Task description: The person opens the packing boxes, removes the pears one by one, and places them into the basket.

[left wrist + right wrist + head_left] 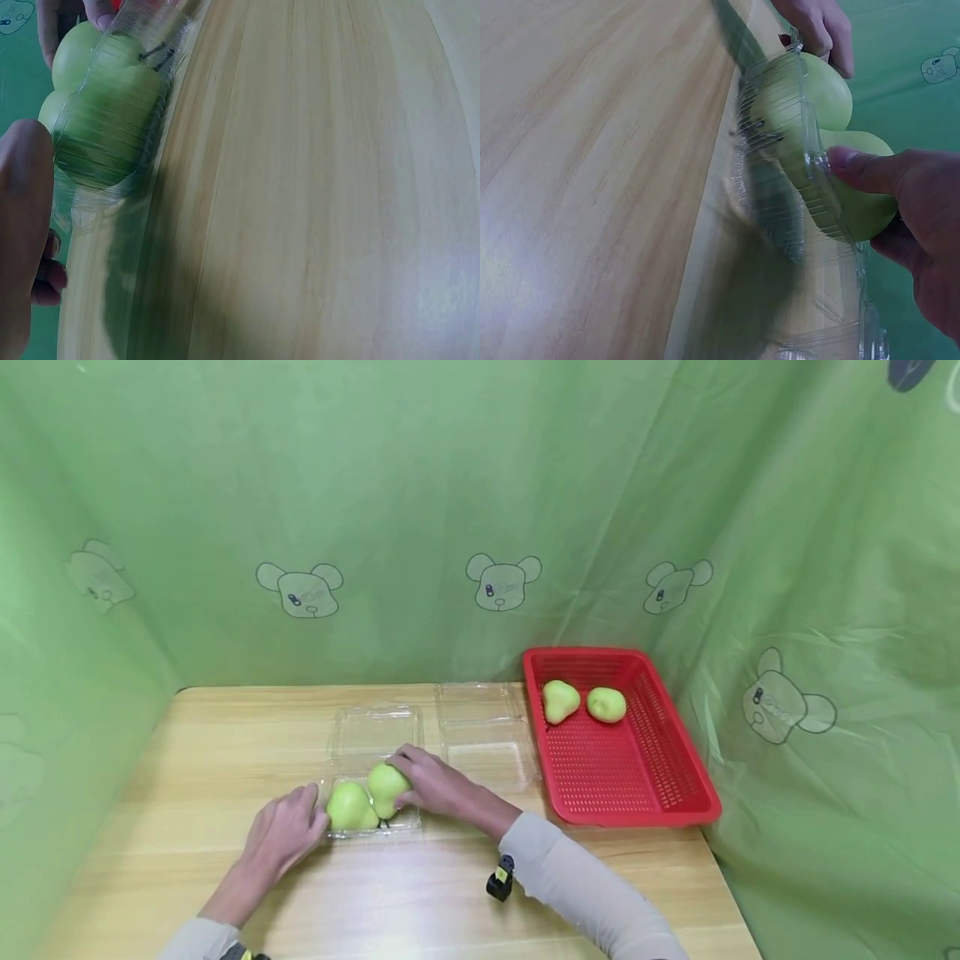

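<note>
Two green pears lie side by side in the base of a clear plastic clamshell box (408, 824), with their dark stems towards the near side. My right hand (435, 782) grips the right pear (386, 787), its thumb on the near side and fingers over the far side. At the box's left end, my left hand (287, 824) holds the rim beside the left pear (348, 807). Its thumb (26, 161) shows near that pear in the left wrist view. Behind the pears, the box's lid (377, 732) is folded back flat on the table.
A second opened clear box (487, 762) lies to the right. Beyond it stands a red basket (678, 818) holding two more pears, one upright-looking (560, 701) and one on its side (606, 704). Green curtains (405, 527) enclose the wooden table (420, 902).
</note>
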`<state>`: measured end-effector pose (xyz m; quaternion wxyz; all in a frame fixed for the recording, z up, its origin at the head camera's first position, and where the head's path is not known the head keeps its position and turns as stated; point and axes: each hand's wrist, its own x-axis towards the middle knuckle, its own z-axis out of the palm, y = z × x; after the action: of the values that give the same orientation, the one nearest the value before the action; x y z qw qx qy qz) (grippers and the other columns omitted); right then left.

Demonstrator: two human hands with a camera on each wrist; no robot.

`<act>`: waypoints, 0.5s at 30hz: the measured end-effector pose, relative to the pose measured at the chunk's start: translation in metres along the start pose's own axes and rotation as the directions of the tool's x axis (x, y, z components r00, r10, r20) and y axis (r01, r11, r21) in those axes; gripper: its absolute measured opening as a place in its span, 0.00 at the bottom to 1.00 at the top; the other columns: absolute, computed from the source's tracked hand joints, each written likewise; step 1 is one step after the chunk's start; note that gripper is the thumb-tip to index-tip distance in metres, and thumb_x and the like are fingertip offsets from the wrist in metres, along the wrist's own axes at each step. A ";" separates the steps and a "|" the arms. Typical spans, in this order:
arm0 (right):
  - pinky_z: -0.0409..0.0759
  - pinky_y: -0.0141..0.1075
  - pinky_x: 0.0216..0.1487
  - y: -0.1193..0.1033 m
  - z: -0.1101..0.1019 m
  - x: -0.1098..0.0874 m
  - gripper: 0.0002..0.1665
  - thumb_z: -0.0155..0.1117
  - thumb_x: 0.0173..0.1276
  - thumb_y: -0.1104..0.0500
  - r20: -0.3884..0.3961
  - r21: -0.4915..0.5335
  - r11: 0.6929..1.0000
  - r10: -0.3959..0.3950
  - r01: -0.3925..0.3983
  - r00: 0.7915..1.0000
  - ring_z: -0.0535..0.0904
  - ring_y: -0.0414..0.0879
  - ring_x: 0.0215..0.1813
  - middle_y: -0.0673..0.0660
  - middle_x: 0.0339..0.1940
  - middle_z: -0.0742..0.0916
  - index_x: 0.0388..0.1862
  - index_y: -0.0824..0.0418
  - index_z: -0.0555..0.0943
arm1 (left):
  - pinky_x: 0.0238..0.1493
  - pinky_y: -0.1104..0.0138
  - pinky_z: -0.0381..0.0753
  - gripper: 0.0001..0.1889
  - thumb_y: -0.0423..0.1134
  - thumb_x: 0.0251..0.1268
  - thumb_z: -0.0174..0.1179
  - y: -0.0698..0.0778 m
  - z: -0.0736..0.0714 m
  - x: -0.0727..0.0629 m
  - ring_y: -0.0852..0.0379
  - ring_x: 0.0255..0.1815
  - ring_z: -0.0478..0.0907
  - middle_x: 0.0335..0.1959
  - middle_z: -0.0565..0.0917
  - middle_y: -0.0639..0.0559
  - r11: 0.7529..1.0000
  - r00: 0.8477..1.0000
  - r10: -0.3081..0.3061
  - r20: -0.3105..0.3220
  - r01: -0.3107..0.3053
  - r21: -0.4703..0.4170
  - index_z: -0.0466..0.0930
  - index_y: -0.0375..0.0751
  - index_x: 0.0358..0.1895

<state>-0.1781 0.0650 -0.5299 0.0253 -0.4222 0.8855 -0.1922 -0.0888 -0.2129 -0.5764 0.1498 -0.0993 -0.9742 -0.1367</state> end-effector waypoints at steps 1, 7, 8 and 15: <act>0.83 0.29 0.64 0.000 -0.001 0.000 0.43 0.78 0.61 0.47 -0.005 0.009 1.000 0.002 -0.002 1.000 0.83 0.46 0.61 0.56 0.64 0.81 0.71 0.61 0.75 | 0.19 0.73 0.58 0.09 0.38 0.61 0.54 0.000 0.000 0.000 0.63 0.18 0.57 0.18 0.64 0.58 1.000 1.000 0.017 -0.018 -0.017 0.009 0.65 0.50 0.26; 0.83 0.27 0.62 -0.003 -0.013 -0.003 0.41 0.76 0.62 0.46 -0.041 0.030 1.000 -0.006 0.007 0.999 0.82 0.45 0.59 0.57 0.63 0.81 0.70 0.62 0.76 | 0.25 0.72 0.55 0.09 0.39 0.58 0.52 -0.003 0.003 0.000 0.63 0.20 0.53 0.17 0.61 0.60 0.991 0.987 0.116 -0.107 -0.108 0.083 0.62 0.51 0.24; 0.83 0.27 0.61 -0.003 -0.016 -0.003 0.41 0.76 0.62 0.45 -0.047 0.025 1.000 -0.008 0.009 0.999 0.82 0.45 0.59 0.57 0.62 0.81 0.70 0.62 0.76 | 0.26 0.72 0.54 0.09 0.39 0.58 0.51 -0.004 0.004 0.001 0.62 0.20 0.53 0.17 0.60 0.59 0.988 0.984 0.131 -0.118 -0.120 0.097 0.61 0.50 0.24; 0.85 0.28 0.59 -0.004 -0.041 -0.008 0.41 0.76 0.62 0.44 -0.080 0.007 1.000 0.001 0.000 0.997 0.83 0.46 0.57 0.58 0.62 0.82 0.69 0.63 0.77 | 0.28 0.70 0.52 0.08 0.42 0.59 0.46 -0.002 0.002 0.003 0.61 0.23 0.49 0.19 0.57 0.60 0.971 0.964 0.193 -0.185 -0.162 0.174 0.59 0.50 0.23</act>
<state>-0.1782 0.0819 -0.4914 -0.0087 -0.4138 0.8853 -0.2120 -0.0930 -0.2135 -0.5778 0.2662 -0.1600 -0.9490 -0.0548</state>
